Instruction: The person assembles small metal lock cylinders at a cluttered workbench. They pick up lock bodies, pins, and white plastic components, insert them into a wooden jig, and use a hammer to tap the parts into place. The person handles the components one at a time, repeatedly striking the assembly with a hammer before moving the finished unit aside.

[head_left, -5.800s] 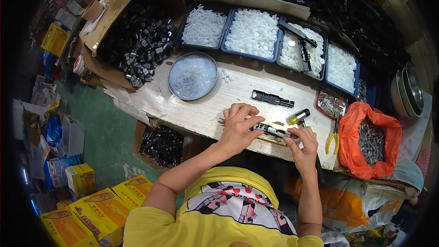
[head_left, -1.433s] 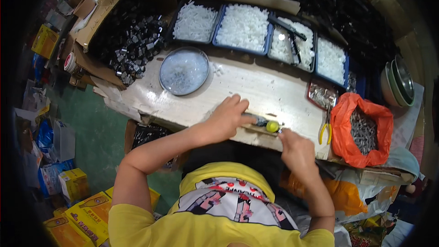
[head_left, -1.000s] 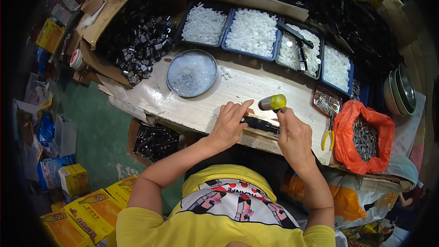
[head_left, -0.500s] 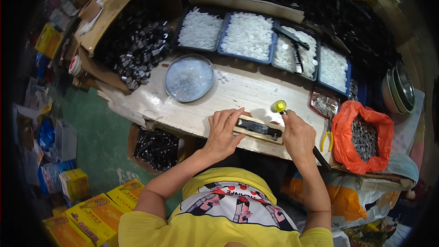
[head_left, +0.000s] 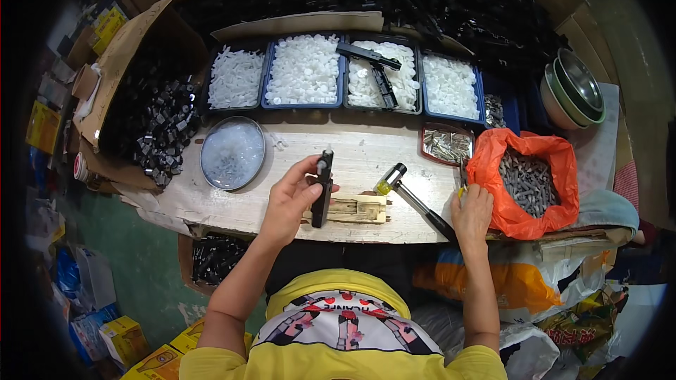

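Note:
My left hand (head_left: 287, 205) holds a long black plastic part (head_left: 322, 200) upright, with a small whitish piece at its top end. Just below and behind it lies a pale wooden block (head_left: 362, 210) with a carved recess. My right hand (head_left: 472, 214) is closed at the yellow-handled pliers (head_left: 462, 192), beside the red bag; the fingers cover most of the handles. Between the hands a small hammer (head_left: 421, 205) with a yellow face and black grip rests on the table.
Behind stand trays of white plastic pieces (head_left: 303, 70), two black parts (head_left: 380, 74) lying on one. A round dish (head_left: 232, 153) and a box of dark metal pieces (head_left: 165, 127) are left. Right are a tray of metal pins (head_left: 447, 144), an orange-red bag (head_left: 563, 162) and stacked bowls (head_left: 579, 88).
The black part has left the wooden block and is up in my left hand. My right hand has let go of the hammer and moved right to the pliers. The view has shifted.

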Tool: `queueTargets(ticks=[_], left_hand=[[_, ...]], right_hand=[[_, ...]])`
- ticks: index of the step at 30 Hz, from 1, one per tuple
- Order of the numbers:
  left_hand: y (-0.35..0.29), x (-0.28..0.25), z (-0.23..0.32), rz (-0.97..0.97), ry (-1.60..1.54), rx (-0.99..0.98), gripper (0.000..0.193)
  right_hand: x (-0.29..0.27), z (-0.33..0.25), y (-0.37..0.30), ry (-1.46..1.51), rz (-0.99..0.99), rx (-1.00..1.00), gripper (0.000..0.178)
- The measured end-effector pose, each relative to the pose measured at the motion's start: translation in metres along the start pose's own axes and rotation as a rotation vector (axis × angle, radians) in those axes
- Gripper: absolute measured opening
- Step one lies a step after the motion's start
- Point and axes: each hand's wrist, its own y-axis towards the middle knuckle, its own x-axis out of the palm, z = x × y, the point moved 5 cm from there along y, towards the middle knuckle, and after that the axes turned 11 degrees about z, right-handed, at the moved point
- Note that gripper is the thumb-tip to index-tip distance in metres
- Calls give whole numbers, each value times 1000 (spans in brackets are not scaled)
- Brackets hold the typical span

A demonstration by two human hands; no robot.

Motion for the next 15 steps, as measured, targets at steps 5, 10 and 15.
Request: queueTargets(ticks=[5,10,15], left_hand=[[-9,1,-12,-10,-36,-196,40],[-22,-7,-24,-1,166,-97,27],[-37,-11,-14,16,377,47,28]], right_hand=[[1,-1,0,119,103,-109,18],[-46,-87,-2,847,-85,-82,13],[-54,-148,-22,954,-297,-329,15]])
